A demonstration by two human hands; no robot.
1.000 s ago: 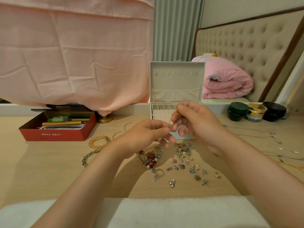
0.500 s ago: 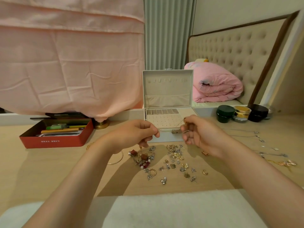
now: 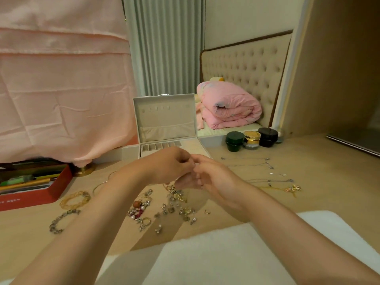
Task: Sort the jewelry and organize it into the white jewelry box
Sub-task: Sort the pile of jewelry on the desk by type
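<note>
Hands: the left hand (image 3: 167,166) and right hand (image 3: 212,177) meet fingertip to fingertip above the table (image 3: 320,173), just in front of the box (image 3: 164,120); the fingers of both curl inward.
Grip: cannot be told. Anything between the fingertips is covered by the fingers or too small and blurred to make out.
Box: white, at the back of the table near the middle, with the lid raised and standing almost upright at the rear.
Box axis: the long side runs left to right across the table; the lid's inside faces the person and the tray faces up.
Hidden: the hands cover the box's front wall and most of its tray — only a row of slots along the back and a bare strip at the right show.
Pile (image 3: 172,204): small gold and silver pieces lie loose on the table below the hands, between the forearms; most are too small to name, and the right hand covers the far edge.
Left of the pile: a gold bracelet (image 3: 75,199) and a dark bracelet (image 3: 59,221), apart from it; the left forearm partly hides a thin bangle (image 3: 100,185).
Chains (image 3: 267,178): thin, on the right of the table, well apart from the box, with links hard to follow.
Cut off: a red tin (image 3: 30,194) at the left edge.
Behind: three jars (image 3: 249,139) right of the box — a rolled quilt (image 3: 228,109) beyond.
</note>
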